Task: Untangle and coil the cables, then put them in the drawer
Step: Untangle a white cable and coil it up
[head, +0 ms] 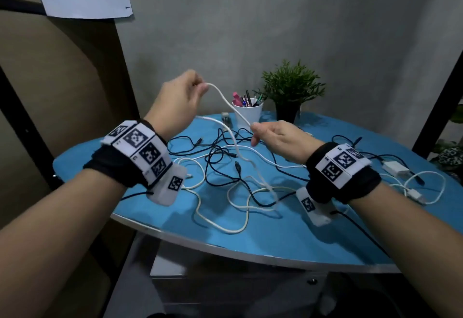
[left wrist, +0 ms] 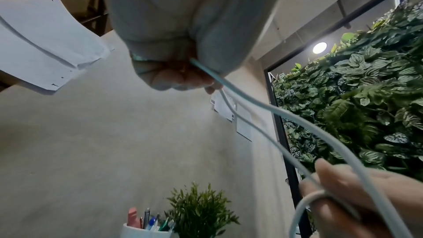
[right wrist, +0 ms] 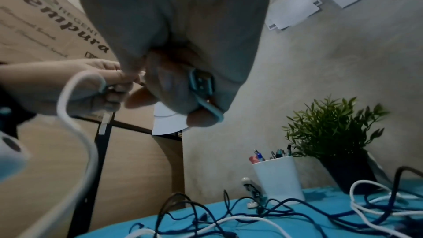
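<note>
Bare forearms; black wrist bands [head: 323, 164] carrying white blocks printed with black square-pattern markers [head: 136, 137]

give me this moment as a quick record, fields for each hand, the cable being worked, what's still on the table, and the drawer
left hand: left hand raised, pinches the white cable
right hand: right hand lower, grips the same cable further along
cable worked: lifted span runs between the hands; the rest trails down into the pile
table: blue table holds tangled black cables and other white ones, none coiled
other items: pen cup, potted plant, white adapter
drawer: drawer unit under the table, whether it is open cannot be told
</note>
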Tool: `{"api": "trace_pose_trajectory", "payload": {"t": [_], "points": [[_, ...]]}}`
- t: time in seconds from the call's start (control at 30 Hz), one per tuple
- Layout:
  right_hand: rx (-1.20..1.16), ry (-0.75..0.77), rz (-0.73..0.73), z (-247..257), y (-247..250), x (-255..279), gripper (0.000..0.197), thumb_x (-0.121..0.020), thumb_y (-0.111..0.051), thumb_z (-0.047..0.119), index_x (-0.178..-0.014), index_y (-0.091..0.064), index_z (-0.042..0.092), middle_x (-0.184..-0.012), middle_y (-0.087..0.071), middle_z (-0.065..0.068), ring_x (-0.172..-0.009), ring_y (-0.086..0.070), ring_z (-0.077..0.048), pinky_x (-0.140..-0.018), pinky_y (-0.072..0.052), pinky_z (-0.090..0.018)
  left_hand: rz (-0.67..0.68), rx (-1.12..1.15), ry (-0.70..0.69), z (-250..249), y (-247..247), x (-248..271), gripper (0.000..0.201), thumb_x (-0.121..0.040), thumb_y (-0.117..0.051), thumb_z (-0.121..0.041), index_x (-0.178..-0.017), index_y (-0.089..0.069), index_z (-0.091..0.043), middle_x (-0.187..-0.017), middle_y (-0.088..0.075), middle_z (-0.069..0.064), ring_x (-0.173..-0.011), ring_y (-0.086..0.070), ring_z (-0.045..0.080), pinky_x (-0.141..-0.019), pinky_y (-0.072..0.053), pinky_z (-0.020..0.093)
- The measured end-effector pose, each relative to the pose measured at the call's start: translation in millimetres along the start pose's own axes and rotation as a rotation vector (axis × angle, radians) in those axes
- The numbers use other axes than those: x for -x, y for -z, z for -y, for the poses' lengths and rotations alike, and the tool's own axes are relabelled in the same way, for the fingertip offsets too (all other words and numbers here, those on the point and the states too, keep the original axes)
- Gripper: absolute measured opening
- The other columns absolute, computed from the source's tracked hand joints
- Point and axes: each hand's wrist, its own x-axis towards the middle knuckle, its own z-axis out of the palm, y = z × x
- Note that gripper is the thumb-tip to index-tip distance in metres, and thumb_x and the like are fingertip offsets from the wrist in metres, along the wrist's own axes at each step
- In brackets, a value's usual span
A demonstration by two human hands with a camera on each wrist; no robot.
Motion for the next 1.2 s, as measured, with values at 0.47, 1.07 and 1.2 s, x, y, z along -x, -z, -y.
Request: {"api": "trace_pose_trajectory", "payload": {"t": [0.47,1.07,1.2], "points": [[-1.162,0.035,-0.167,23.0,19.9,-12.2,0.038,-0.102,-0.031,0.028,-0.071,-0.044,0.01,-0.108,-0.064,-0.021,-0.067,-0.07,-0.021,-0.054,-0.053,-0.028,0.323,-0.063,-0.055,-12.7,-70.8,58.9,0.013,-0.097,-0.049,-0.028,-0.105,-0.054,-0.019,-0.085,-0.061,-0.001,-0.076,-0.056,0.023,-0.067,-0.042,0.031],[-0.342,-0.026,-0.587,-9.4,6.5,-30.5,0.022,-0.097,-0.046,0.015,-0.094,-0.064,0.003,-0.074,-0.053,0.004,-0.065,-0.045,0.0,-0.063,-0.038,-0.014,0.754,-0.051,-0.082,-27.7,-56.2,83.4,0.012,-0.093,-0.054,-0.032,-0.091,-0.056,-0.021,-0.07,-0.063,-0.008,-0.056,-0.054,0.007,-0.054,-0.043,0.026],[0.024,0.003,-0.394,-12.4,-0.4,-26.6,0.023,-0.099,-0.042,0.019,-0.098,-0.057,0.001,-0.08,-0.056,-0.007,-0.079,-0.05,-0.015,-0.067,-0.036,-0.02,0.819,0.086,0.098,-28.1,-43.6,71.7,0.007,-0.092,-0.059,-0.022,-0.091,-0.056,-0.016,-0.073,-0.069,-0.002,-0.036,-0.052,0.009,-0.044,-0.044,0.022]]}}
